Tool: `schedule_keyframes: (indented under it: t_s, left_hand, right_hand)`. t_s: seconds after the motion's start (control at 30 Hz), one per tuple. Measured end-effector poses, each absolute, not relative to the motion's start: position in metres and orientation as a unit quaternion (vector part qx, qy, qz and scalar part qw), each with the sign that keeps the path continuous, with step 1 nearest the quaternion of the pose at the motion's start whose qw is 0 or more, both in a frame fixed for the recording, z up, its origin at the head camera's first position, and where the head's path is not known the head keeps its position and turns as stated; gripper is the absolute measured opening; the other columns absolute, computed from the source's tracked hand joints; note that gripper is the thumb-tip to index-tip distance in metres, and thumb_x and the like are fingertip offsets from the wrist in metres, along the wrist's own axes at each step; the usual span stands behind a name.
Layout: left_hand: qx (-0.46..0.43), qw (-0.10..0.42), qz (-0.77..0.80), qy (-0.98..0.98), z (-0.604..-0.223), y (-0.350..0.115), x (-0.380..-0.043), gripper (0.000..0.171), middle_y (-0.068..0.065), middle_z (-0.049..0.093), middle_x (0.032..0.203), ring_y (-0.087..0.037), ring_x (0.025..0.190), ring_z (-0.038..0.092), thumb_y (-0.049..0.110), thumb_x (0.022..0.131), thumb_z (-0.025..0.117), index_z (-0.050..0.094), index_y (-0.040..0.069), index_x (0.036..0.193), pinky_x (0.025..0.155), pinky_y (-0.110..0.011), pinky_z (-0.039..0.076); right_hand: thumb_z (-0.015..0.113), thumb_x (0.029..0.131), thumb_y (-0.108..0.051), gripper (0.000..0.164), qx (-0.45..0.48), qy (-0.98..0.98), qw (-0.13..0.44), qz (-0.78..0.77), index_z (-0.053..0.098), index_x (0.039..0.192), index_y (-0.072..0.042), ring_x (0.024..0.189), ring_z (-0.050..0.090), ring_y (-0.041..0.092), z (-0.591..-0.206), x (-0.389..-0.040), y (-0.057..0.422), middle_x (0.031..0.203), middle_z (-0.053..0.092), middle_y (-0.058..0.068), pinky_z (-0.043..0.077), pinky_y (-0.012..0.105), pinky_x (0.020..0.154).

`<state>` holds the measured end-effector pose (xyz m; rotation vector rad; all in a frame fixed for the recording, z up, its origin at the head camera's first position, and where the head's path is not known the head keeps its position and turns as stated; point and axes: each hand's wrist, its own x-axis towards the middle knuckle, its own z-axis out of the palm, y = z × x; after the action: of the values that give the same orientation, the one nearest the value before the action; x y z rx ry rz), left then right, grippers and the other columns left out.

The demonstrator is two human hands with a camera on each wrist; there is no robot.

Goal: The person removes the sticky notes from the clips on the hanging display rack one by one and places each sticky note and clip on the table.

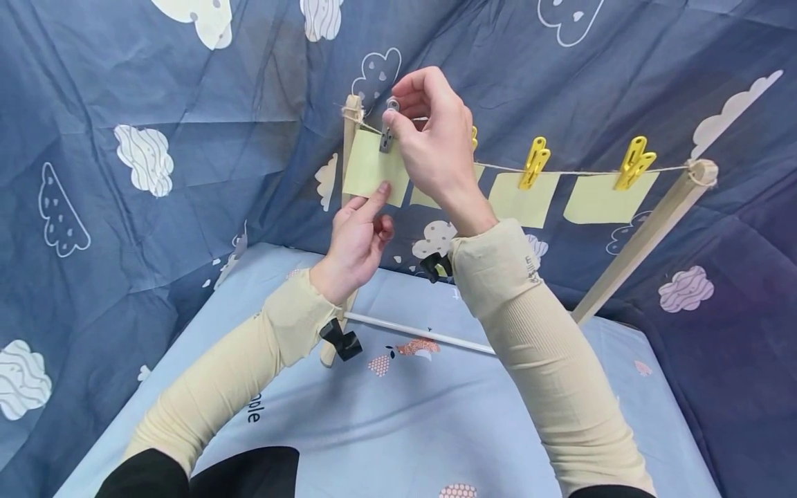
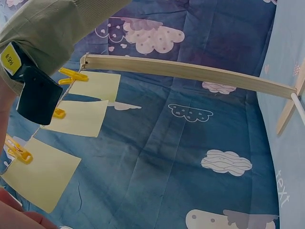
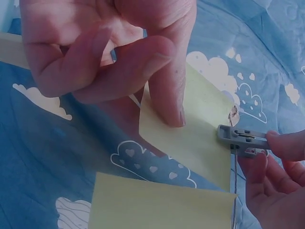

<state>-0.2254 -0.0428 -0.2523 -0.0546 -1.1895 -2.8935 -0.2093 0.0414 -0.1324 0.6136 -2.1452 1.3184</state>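
Note:
My right hand [image 1: 436, 131] pinches the handles of a grey clothespin [image 1: 386, 140] at the top edge of a pale yellow paper [image 1: 367, 169], by the left end of the string. In the right wrist view, the grey clothespin [image 3: 243, 137] has its tip over the paper [image 3: 200, 129] and the string. Below, my left hand [image 1: 358, 238] holds the lower part of the same paper, thumb in front and a finger behind. Farther right, yellow clothespins [image 1: 534, 163] grip more papers [image 1: 526, 200] on the string [image 1: 573, 172].
Two wooden posts, the left post [image 1: 350, 124] and the right post [image 1: 647, 238], carry the string. A white rod [image 1: 423, 332] runs low between them. Pale blue printed cloth [image 1: 398, 415] covers the surface, and dark blue cloud-patterned fabric [image 1: 249, 90] hangs behind.

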Motion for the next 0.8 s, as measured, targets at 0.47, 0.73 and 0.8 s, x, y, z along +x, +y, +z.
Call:
schedule_keyframes:
  t_s: [0.47, 0.73, 0.8]
  left_hand:
    - [-0.013, 0.006, -0.922, -0.386, -0.253, -0.041, -0.225, 0.01, 0.001, 0.046, 0.068, -0.007, 0.044, 0.044, 0.021, 0.085, 0.061, 0.057, 0.012, 0.082, 0.047, -0.017, 0.035]
    - [-0.013, 0.004, -0.92, -0.391, -0.254, -0.04, -0.225, 0.012, 0.0, 0.046, 0.067, -0.008, 0.045, 0.045, 0.022, 0.085, 0.061, 0.056, 0.012, 0.083, 0.047, -0.017, 0.035]
    - [-0.013, 0.005, -0.919, -0.393, -0.254, -0.04, -0.225, 0.012, 0.0, 0.046, 0.064, -0.008, 0.045, 0.045, 0.022, 0.085, 0.061, 0.055, 0.012, 0.083, 0.047, -0.017, 0.035]
  right_hand:
    - [0.059, 0.08, -0.001, 0.011, 0.234, -0.773, 0.304, 0.505, 0.057, 0.088, -0.007, 0.074, 0.058, 0.009, -0.137, -0.228, 0.045, 0.082, 0.062, 0.003, 0.044, 0.019, 0.069]
    - [0.056, 0.08, 0.005, 0.008, 0.254, -0.749, 0.341, 0.507, 0.057, 0.087, 0.001, 0.073, 0.055, 0.008, -0.13, -0.207, 0.043, 0.082, 0.061, 0.008, 0.042, 0.018, 0.068]
    - [0.056, 0.08, 0.006, 0.008, 0.264, -0.741, 0.344, 0.513, 0.056, 0.087, 0.002, 0.073, 0.056, 0.008, -0.13, -0.206, 0.043, 0.083, 0.06, 0.008, 0.042, 0.018, 0.069]
